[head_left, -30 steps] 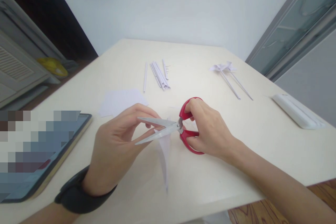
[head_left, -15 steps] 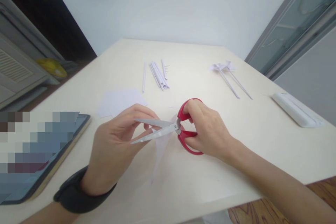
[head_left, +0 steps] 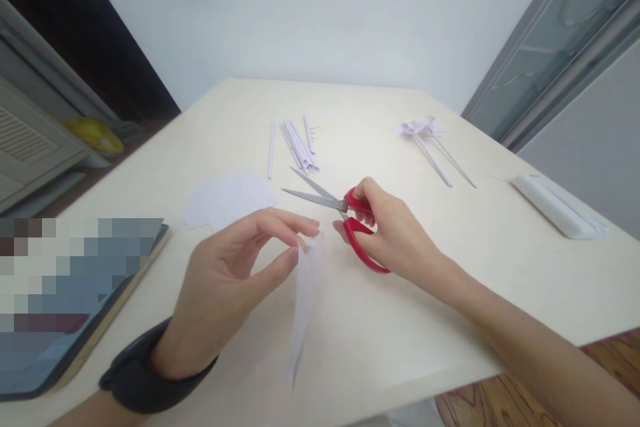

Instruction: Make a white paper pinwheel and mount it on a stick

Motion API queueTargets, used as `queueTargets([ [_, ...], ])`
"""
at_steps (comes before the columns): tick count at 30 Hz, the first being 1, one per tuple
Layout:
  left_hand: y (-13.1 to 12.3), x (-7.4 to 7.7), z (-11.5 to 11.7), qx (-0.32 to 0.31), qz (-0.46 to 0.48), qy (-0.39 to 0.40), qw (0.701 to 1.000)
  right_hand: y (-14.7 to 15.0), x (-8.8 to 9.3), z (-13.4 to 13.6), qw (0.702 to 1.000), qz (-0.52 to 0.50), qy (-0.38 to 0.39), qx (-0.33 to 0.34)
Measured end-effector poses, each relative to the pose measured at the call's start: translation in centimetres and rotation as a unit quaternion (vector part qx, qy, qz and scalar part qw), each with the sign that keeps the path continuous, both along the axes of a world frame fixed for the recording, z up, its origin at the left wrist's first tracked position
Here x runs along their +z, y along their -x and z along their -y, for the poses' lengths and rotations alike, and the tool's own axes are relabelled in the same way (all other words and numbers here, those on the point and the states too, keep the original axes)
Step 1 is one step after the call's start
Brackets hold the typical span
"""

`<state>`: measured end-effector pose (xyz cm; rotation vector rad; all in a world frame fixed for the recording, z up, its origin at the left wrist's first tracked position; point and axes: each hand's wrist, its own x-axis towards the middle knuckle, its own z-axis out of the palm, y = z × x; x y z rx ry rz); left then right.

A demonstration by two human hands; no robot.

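Note:
Between thumb and fingers, my left hand (head_left: 235, 273) pinches a folded piece of white paper (head_left: 306, 307) that hangs down over the table, seen nearly edge-on. A black band (head_left: 155, 373) is on that wrist. In my right hand (head_left: 395, 233) is a pair of red-handled scissors (head_left: 345, 207), fingers through the handles. The blades are apart and point to the left, beyond the left fingertips, clear of the held paper. Behind my left hand lie flat sheets of white paper (head_left: 227, 197).
Several rolled paper sticks (head_left: 299, 145) lie toward the back of the white table (head_left: 360, 120). Two paper pinwheels (head_left: 425, 137) on sticks rest at the back right. A long white case (head_left: 557, 207) is at the right edge; a tablet (head_left: 125, 287) sits at the left.
The scissors have moved up and away from the left hand and the paper, with their blades now pointing farther back. More of the hanging paper shows below my left fingers.

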<state>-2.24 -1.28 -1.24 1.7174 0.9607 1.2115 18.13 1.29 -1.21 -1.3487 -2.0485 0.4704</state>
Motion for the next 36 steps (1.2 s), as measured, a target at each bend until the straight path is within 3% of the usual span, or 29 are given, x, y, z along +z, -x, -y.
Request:
queueTargets([
  [4,-0.1,0.0,-0.2,-0.018,-0.007,0.048,0.999,-0.6,-1.0,-0.9,0.997,0.061,0.046,-0.019],
  [10,-0.3,-0.3,-0.9,-0.018,-0.039,0.115,0.992,-0.9,-2.0,-1.0,0.982,0.186,0.024,-0.008],
  [15,-0.5,-0.5,-1.1,-0.027,-0.045,0.176,0.983,-1.0,-2.0,-1.0,0.978,0.207,0.025,0.014],
  [22,-0.5,-0.6,-1.3,-0.008,-0.075,0.16,0.984,-0.8,-2.1,-1.0,0.973,0.23,-0.019,0.015],
  [26,-0.5,-0.6,-1.4,0.015,-0.084,0.156,0.984,-0.3,-1.2,-0.6,0.986,0.163,-0.042,0.021],
  [31,-0.4,-1.0,-1.5,-0.001,-0.057,0.164,0.985,0.9,-0.3,0.6,0.988,-0.02,-0.075,0.134],
  [36,-0.3,-1.6,-1.4,-0.012,-0.057,0.17,0.984,1.7,-1.1,1.2,0.983,0.005,-0.088,0.162],
])
